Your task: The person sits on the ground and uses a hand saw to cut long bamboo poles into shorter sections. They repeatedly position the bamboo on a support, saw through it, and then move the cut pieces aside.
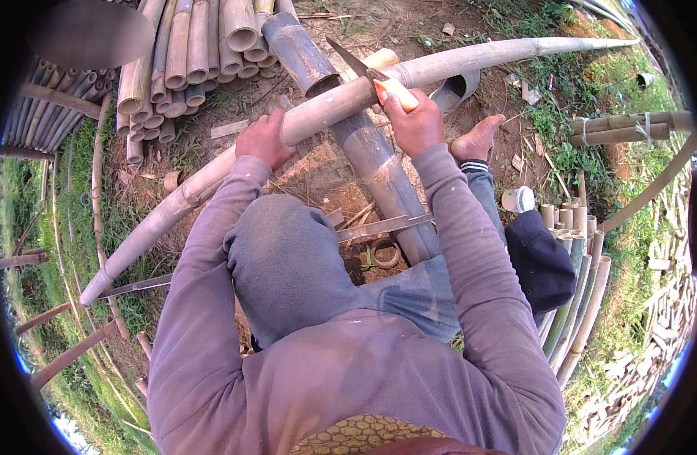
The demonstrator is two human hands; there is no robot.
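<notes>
A long, pale bamboo pole (204, 182) slants across the view from lower left to upper right, curving toward its thin far end. It crosses over a thick, dark bamboo trunk (386, 178). My left hand (265, 141) is closed around the pole, left of that crossing. In my right hand (415, 121) is the orange and white handle of a hand saw (351, 59). Its dark blade lies across the pole and points away to the upper left; the teeth are too small to make out. My right fingers are wrapped round the handle.
Stacked bamboo poles (204, 45) lie at the far left. A bundle of thinner cut bamboo (583, 280) stands at the right, beside a dark cap (540, 262). A bare foot (477, 138) rests near my right hand. Bamboo rails (629, 127) stand at the right edge.
</notes>
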